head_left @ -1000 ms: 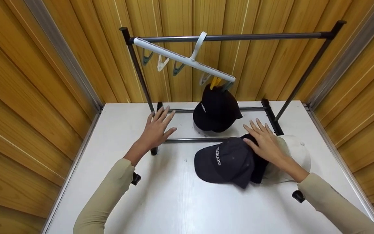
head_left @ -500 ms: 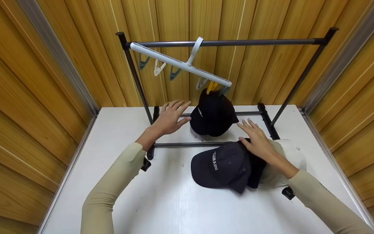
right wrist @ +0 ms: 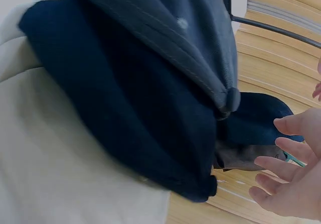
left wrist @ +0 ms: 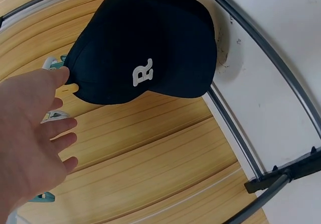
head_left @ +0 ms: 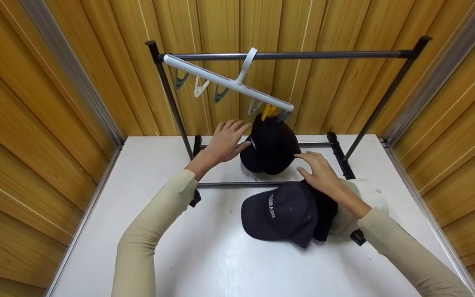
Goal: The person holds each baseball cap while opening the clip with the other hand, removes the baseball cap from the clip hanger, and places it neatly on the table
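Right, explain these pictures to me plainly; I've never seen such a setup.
There is no machine: these are a person's bare left hand and right hand. One picture comes from a camera worn on the head, looking forward and down; the others from a camera on each wrist. A black cap hangs by clips from a white hanger on a rack. On the white table lie overlapping caps: a navy cap with white letters, another dark cap and a pale cap. Both hands are open beside the hanging one; neither seems to grip it, though touching is hard to tell.
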The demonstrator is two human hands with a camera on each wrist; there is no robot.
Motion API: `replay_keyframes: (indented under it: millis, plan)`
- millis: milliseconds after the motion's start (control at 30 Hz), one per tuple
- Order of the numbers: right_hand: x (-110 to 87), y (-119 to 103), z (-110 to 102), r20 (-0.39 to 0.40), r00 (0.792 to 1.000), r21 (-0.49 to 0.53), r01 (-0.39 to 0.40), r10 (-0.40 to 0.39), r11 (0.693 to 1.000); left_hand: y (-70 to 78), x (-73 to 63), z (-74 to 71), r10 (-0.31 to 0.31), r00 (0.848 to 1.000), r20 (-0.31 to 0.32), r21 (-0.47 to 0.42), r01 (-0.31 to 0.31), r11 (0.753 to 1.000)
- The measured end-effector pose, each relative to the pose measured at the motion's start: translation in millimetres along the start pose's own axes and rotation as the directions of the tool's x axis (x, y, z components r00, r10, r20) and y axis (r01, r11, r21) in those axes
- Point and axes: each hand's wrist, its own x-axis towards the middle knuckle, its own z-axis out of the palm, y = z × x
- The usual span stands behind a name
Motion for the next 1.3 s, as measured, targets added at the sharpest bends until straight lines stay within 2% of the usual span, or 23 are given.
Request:
replay_keyframes:
  millis: [100, 267, 333, 400, 567, 733, 900, 1000, 1067, 1133, 1167, 1267, 1300]
  plan:
    - [9.4, -4, 3, 0.003, 1.0, 0.031, -0.031, 0.031, 0.999, 1.3, 10.2, -1.2, -0.005, 1.0, 0.012, -0.094, 0.006, 0.996]
    - [24.1, -10, 8, 0.026, 0.997, 0.06, -0.073, 0.071, 0.996, -0.3, 26.8, -3.0, -0.021, 0.999, 0.05, -0.231, 0.032, 0.972]
    - [28.7, -11, 10, 0.029, 0.996, 0.065, -0.084, 0.082, 0.994, -1.0, 32.8, -2.8, -0.037, 0.997, 0.068, -0.285, 0.055, 0.957]
    - [33.1, -13, 12, 0.028, 0.995, 0.078, -0.099, 0.098, 0.992, -0.6, 39.0, -2.3, -0.052, 0.995, 0.084, -0.363, 0.079, 0.928]
    - [47.4, -18, 13, -0.004, 0.99, 0.125, -0.142, 0.143, 0.982, 3.0, 56.8, 0.8, -0.082, 0.994, 0.077, -0.581, 0.112, 0.806]
    - [64.0, -22, 18, -0.044, 0.982, 0.178, -0.176, 0.186, 0.968, 11.6, 76.7, 4.5, -0.172, 0.984, 0.042, -0.708, 0.151, 0.689]
    - [76.0, -23, 24, -0.053, 0.975, 0.208, -0.199, 0.214, 0.958, 21.2, 93.3, 8.9, -0.254, 0.966, 0.04, -0.831, 0.173, 0.529]
    - [81.1, -24, 27, -0.058, 0.972, 0.231, -0.208, 0.227, 0.95, 23.9, 100.1, 10.5, -0.262, 0.964, 0.05, -0.889, 0.162, 0.427]
    - [83.3, -25, 28, -0.062, 0.97, 0.258, -0.212, 0.235, 0.942, 24.3, 103.8, 10.8, -0.265, 0.963, 0.05, -0.913, 0.151, 0.378]
    - [84.9, -25, 30, -0.063, 0.967, 0.284, -0.218, 0.245, 0.934, 23.5, 107.0, 11.3, -0.266, 0.963, 0.047, -0.928, 0.14, 0.346]
    - [85.6, -25, 30, -0.062, 0.965, 0.297, -0.224, 0.253, 0.928, 22.8, 108.6, 11.3, -0.265, 0.963, 0.04, -0.931, 0.133, 0.341]
    - [87.3, -25, 34, -0.06, 0.955, 0.331, -0.254, 0.289, 0.909, 20.6, 111.0, 11.2, -0.259, 0.965, 0.028, -0.934, 0.118, 0.337]
    - [87.8, -25, 35, -0.06, 0.952, 0.334, -0.264, 0.3, 0.905, 19.8, 111.7, 11.5, -0.255, 0.967, 0.018, -0.932, 0.108, 0.346]
